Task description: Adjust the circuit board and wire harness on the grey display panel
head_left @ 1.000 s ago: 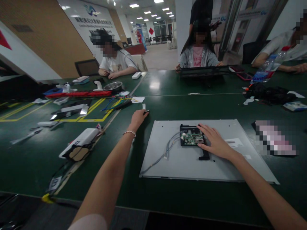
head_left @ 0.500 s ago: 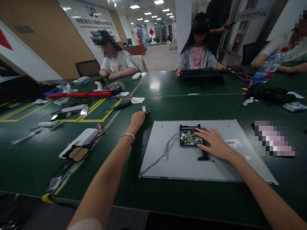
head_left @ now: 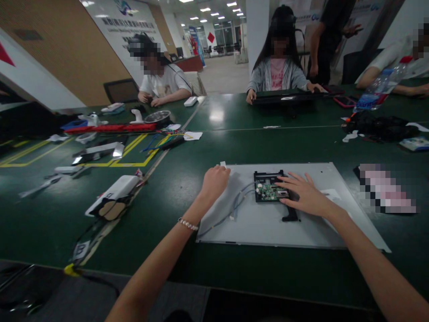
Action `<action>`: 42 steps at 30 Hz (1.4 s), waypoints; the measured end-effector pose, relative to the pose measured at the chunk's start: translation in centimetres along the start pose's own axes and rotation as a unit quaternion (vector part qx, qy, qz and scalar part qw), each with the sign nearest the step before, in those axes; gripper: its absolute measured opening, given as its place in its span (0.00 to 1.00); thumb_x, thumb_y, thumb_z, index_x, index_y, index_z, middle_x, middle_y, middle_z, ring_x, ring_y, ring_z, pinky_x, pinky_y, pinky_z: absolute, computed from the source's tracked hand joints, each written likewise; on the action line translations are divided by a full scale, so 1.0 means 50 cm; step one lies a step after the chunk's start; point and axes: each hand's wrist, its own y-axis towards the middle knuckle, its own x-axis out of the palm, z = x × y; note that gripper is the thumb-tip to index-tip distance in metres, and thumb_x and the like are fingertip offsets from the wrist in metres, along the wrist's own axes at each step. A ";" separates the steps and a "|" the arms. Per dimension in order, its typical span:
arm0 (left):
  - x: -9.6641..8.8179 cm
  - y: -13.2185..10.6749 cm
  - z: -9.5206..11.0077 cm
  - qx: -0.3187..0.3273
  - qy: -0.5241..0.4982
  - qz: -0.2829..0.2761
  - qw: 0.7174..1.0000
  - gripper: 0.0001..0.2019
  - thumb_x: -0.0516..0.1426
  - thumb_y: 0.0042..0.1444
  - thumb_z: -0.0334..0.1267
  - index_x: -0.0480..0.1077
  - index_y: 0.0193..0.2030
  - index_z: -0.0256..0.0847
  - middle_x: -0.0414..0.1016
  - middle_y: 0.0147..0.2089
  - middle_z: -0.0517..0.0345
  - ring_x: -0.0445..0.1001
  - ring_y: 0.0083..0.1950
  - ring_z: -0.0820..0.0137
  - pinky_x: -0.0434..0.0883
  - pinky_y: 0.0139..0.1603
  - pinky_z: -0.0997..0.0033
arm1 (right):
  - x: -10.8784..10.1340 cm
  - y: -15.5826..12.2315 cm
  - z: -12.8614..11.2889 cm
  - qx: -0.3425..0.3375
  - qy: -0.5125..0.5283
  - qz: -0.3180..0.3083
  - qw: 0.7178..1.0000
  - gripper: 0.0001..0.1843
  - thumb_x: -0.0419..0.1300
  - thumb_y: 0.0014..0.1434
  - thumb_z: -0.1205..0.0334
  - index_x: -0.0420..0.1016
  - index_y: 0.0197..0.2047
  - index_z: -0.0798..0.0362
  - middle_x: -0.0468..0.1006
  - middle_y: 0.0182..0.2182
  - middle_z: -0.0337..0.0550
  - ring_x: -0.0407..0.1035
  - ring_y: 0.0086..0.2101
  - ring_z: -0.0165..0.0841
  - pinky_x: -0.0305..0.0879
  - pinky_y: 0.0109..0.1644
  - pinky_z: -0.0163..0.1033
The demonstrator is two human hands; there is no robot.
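Note:
A light grey flat panel [head_left: 254, 230] lies on the green table, back side up. On it sits a black plastic bracket [head_left: 291, 213] carrying a green circuit board [head_left: 264, 191], and grey cables [head_left: 235, 203] run from the board toward the panel's near left corner. My right hand [head_left: 303, 194] lies spread over the right side of the board and bracket. My left hand [head_left: 214, 181] is closed above the panel's far left corner. A small white strip [head_left: 223, 164] sticks out past its fingers; whether anything else is in the grip is hidden.
A white battery-like pack [head_left: 115, 197] with wires lies to the left. Several metal pieces and a red strip [head_left: 110, 128] are farther left. Plastic bottles [head_left: 377, 91] stand at the right. Two people sit across the table, one holding a dark panel [head_left: 284, 98].
My left hand has moved right, from the table beside the panel to over its far left corner, carrying the white strip. My right hand stays on the board.

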 end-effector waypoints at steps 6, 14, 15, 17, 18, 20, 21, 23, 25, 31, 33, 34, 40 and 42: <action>-0.009 -0.015 0.047 0.036 -0.019 0.001 0.999 0.14 0.47 0.63 0.26 0.75 0.38 0.35 0.76 0.36 0.47 0.74 0.42 0.61 0.69 0.40 0.63 | -0.006 -0.003 -0.004 0.005 0.000 -0.002 1.000 0.28 0.52 0.63 0.42 0.66 0.64 0.39 0.63 0.67 0.39 0.49 0.67 0.52 0.41 0.64 0.77; 0.004 -0.026 0.050 0.036 -0.068 0.025 0.997 0.17 0.46 0.66 0.31 0.75 0.35 0.38 0.75 0.34 0.47 0.72 0.41 0.60 0.68 0.40 0.62 | -0.013 -0.012 -0.008 0.009 0.003 0.003 1.000 0.26 0.53 0.63 0.43 0.68 0.62 0.37 0.66 0.64 0.40 0.54 0.65 0.53 0.38 0.64 0.79; 0.006 -0.027 0.050 0.033 -0.075 0.028 0.996 0.17 0.46 0.66 0.31 0.75 0.35 0.39 0.75 0.34 0.47 0.72 0.41 0.60 0.68 0.41 0.61 | -0.014 -0.012 -0.008 0.009 0.003 0.002 1.000 0.26 0.53 0.63 0.43 0.68 0.62 0.37 0.66 0.64 0.40 0.54 0.65 0.53 0.38 0.64 0.79; 0.009 -0.029 0.049 0.030 -0.084 0.034 0.995 0.17 0.46 0.66 0.31 0.75 0.34 0.39 0.75 0.35 0.47 0.72 0.42 0.59 0.67 0.42 0.60 | -0.015 -0.013 -0.009 0.013 0.001 0.000 1.000 0.26 0.53 0.63 0.43 0.68 0.62 0.37 0.67 0.64 0.39 0.54 0.65 0.53 0.37 0.64 0.78; 0.009 -0.030 0.048 0.030 -0.087 0.035 0.995 0.16 0.47 0.66 0.32 0.74 0.34 0.40 0.75 0.36 0.47 0.72 0.43 0.59 0.67 0.43 0.60 | -0.015 -0.013 -0.010 0.015 0.000 -0.001 1.000 0.26 0.53 0.63 0.43 0.68 0.62 0.37 0.67 0.64 0.39 0.54 0.65 0.53 0.38 0.64 0.78; 0.008 -0.031 0.048 0.027 -0.096 0.030 0.995 0.15 0.48 0.65 0.32 0.74 0.33 0.40 0.75 0.37 0.47 0.72 0.43 0.59 0.67 0.44 0.59 | -0.016 -0.013 -0.011 0.018 0.000 -0.002 1.000 0.26 0.54 0.62 0.43 0.69 0.62 0.36 0.67 0.64 0.39 0.54 0.65 0.52 0.38 0.64 0.78; 0.007 -0.032 0.047 0.025 -0.102 0.026 0.994 0.14 0.49 0.65 0.32 0.74 0.33 0.40 0.75 0.37 0.47 0.72 0.43 0.59 0.67 0.45 0.59 | -0.016 -0.013 -0.012 0.019 0.001 0.000 1.000 0.26 0.54 0.62 0.43 0.69 0.62 0.36 0.67 0.64 0.39 0.55 0.65 0.52 0.39 0.65 0.77; 0.006 -0.035 0.047 0.019 -0.116 0.023 0.993 0.12 0.50 0.64 0.33 0.75 0.35 0.40 0.76 0.39 0.47 0.72 0.44 0.59 0.68 0.46 0.58 | -0.017 -0.013 -0.013 0.019 0.004 0.004 1.000 0.25 0.54 0.62 0.44 0.69 0.61 0.37 0.68 0.63 0.39 0.55 0.65 0.52 0.39 0.65 0.76; 0.006 -0.039 0.048 0.009 -0.132 0.030 0.991 0.10 0.51 0.64 0.35 0.75 0.39 0.39 0.76 0.42 0.47 0.72 0.46 0.58 0.68 0.48 0.57 | -0.016 -0.014 -0.012 0.017 0.006 0.009 1.000 0.25 0.55 0.62 0.45 0.70 0.61 0.38 0.69 0.63 0.40 0.56 0.64 0.51 0.40 0.65 0.75; -0.004 -0.046 0.062 0.001 -0.240 0.083 0.967 0.17 0.54 0.63 0.39 0.68 0.56 0.39 0.72 0.56 0.46 0.70 0.58 0.58 0.66 0.60 0.55 | -0.017 -0.015 -0.006 0.011 0.011 0.008 1.000 0.24 0.56 0.61 0.45 0.71 0.59 0.38 0.71 0.61 0.40 0.57 0.64 0.52 0.36 0.65 0.76; -0.012 -0.047 0.071 0.032 -0.295 0.078 0.952 0.23 0.55 0.63 0.42 0.63 0.63 0.39 0.67 0.63 0.45 0.65 0.65 0.59 0.63 0.65 0.56 | -0.018 -0.015 -0.004 0.012 0.010 0.008 1.000 0.24 0.57 0.60 0.45 0.72 0.59 0.38 0.71 0.61 0.40 0.56 0.64 0.52 0.36 0.65 0.76; -0.016 -0.047 0.076 0.047 -0.319 0.068 0.944 0.26 0.55 0.63 0.43 0.59 0.65 0.39 0.64 0.66 0.45 0.62 0.67 0.60 0.61 0.67 0.56 | -0.019 -0.016 -0.004 0.012 0.010 0.008 1.000 0.24 0.57 0.60 0.45 0.72 0.58 0.38 0.71 0.61 0.40 0.56 0.64 0.52 0.36 0.65 0.76; -0.033 -0.052 0.109 0.104 -0.343 -0.014 0.934 0.38 0.58 0.59 0.49 0.48 0.72 0.43 0.52 0.73 0.44 0.51 0.74 0.56 0.53 0.71 0.47 | -0.021 -0.016 -0.008 0.013 0.010 0.010 1.000 0.23 0.58 0.59 0.45 0.73 0.57 0.37 0.72 0.60 0.40 0.57 0.64 0.52 0.37 0.65 0.76; -0.033 -0.052 0.109 0.117 -0.327 -0.024 0.937 0.36 0.58 0.60 0.50 0.51 0.71 0.44 0.53 0.73 0.45 0.51 0.74 0.55 0.49 0.71 0.42 | -0.021 -0.016 -0.009 0.015 0.010 0.008 1.000 0.23 0.58 0.59 0.46 0.73 0.57 0.38 0.73 0.60 0.39 0.57 0.64 0.52 0.37 0.65 0.76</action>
